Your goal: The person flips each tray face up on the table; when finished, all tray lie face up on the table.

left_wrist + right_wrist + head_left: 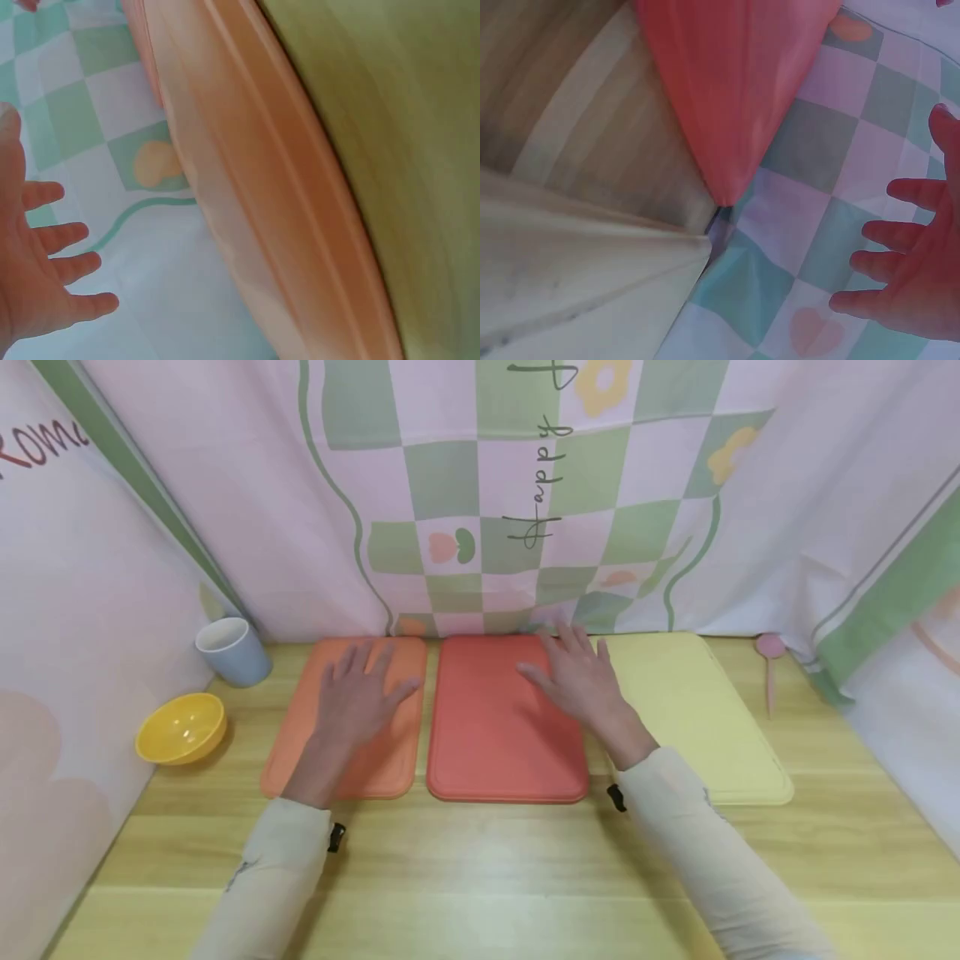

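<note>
My left hand (356, 703) is spread, palm down, above a flat orange rectangular board (390, 752). Its fingers are apart and hold nothing; in the left wrist view the hand (37, 277) shows at the left edge, clear of the orange board (277, 165). My right hand (583, 687) hovers with splayed fingers over the gap between a red board (495, 727) and a pale yellow board (690, 718). The right wrist view shows that hand (915, 262) empty, beside the red board (735, 82) and the yellow board (592, 262).
A yellow bowl (182, 730) and a grey-blue cup (234, 652) stand at the left of the wooden table (480, 868). At the far right lies a pink spoon (769, 652). A checked curtain (517, 468) hangs behind the boards, with cloth at both sides.
</note>
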Motion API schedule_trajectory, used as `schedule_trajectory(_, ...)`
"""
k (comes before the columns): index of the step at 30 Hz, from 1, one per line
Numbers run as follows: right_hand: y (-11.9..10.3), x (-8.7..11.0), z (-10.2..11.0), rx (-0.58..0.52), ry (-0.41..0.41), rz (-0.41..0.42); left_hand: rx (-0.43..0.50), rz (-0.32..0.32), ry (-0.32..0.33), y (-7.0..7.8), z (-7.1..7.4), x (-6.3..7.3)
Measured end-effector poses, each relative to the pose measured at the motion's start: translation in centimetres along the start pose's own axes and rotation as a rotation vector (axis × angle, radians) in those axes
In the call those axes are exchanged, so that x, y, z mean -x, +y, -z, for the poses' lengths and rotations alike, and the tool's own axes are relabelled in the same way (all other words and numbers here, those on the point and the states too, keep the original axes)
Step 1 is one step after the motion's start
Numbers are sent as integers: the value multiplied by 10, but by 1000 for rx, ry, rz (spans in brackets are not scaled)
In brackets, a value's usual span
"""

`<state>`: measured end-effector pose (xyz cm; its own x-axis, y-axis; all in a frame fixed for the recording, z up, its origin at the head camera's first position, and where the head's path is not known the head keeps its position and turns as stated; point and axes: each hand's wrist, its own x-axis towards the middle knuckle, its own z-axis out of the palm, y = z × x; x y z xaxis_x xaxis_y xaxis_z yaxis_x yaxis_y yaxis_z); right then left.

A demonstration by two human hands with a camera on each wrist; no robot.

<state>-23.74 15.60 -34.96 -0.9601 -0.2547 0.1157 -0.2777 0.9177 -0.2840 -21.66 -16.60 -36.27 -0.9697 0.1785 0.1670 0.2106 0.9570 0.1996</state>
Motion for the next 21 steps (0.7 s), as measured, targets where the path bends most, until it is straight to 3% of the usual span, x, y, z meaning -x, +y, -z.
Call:
schedule_trajectory(7, -10, -6, -9, -6, 54, 38, 63, -20, 146, -12, -4, 2)
schedule_trajectory(15, -23, -14, -19, 3, 202, 159, 136, 38, 131, -24, -6, 5)
schedule_trajectory(21, -33, -20, -23, -18, 188, 161, 211, 66, 153, -34, -2, 6)
